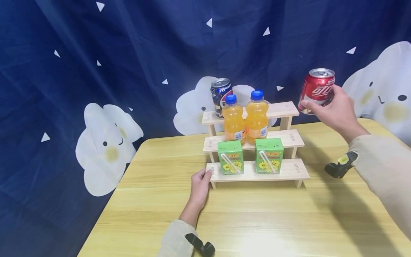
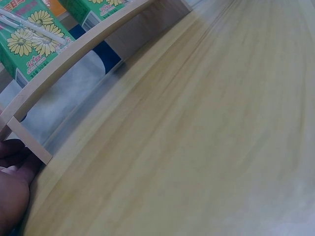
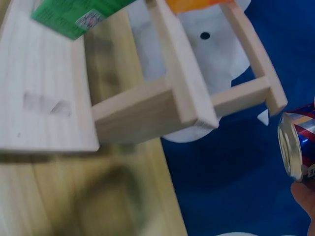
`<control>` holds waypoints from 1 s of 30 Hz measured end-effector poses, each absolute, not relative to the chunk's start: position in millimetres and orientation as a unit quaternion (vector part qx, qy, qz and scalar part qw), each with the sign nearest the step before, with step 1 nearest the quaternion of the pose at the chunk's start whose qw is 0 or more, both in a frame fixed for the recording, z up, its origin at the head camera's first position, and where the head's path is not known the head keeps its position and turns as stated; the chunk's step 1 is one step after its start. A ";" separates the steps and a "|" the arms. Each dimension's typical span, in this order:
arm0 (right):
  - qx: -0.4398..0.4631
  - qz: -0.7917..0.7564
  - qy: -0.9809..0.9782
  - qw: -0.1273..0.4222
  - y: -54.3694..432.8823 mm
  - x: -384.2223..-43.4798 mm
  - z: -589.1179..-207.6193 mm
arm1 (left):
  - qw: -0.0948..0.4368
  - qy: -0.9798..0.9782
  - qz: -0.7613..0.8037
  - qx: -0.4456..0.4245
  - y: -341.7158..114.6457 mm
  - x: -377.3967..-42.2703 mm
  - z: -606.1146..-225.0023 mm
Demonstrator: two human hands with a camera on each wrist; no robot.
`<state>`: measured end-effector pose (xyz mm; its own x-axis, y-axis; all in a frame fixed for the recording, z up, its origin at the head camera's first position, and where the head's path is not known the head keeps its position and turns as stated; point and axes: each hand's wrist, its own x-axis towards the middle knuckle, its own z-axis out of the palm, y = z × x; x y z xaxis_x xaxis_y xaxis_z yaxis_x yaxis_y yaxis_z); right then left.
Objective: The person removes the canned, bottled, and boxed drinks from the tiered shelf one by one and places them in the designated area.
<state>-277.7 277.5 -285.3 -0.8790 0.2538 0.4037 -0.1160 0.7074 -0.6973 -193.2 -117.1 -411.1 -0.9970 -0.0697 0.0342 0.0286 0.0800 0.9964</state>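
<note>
My right hand (image 1: 340,112) grips a red cola can (image 1: 314,86) in the air, to the right of the top step of a wooden three-step display rack (image 1: 297,174). The can tilts slightly, and its base shows in the right wrist view, where the can (image 3: 300,142) is cut off by the edge. At the lowest step's left end, my left hand (image 1: 199,187) holds the rack, thumb on the board; in the left wrist view its curled fingers (image 2: 15,152) lie by the rack's leg.
A dark blue cola can (image 1: 221,98) stands on the top step's left side. Two orange drink bottles, the left bottle (image 1: 233,119) and the right bottle (image 1: 257,119), share the middle step. Green drink cartons (image 1: 231,157) stand on the lowest step. Behind the wooden table (image 1: 154,200) hangs a blue curtain (image 1: 154,46).
</note>
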 end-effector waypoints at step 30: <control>-0.098 0.403 -0.892 0.179 316.1 -264.1 -367.8 | 0.041 -0.739 -0.672 0.012 -116.8 -194.4 -412.3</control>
<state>-264.1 316.1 -367.8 -0.9165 0.3193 0.2411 0.0305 0.6567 -0.7536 -194.4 -116.8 -412.3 -0.9964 -0.0722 0.0441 0.0371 0.0961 0.9947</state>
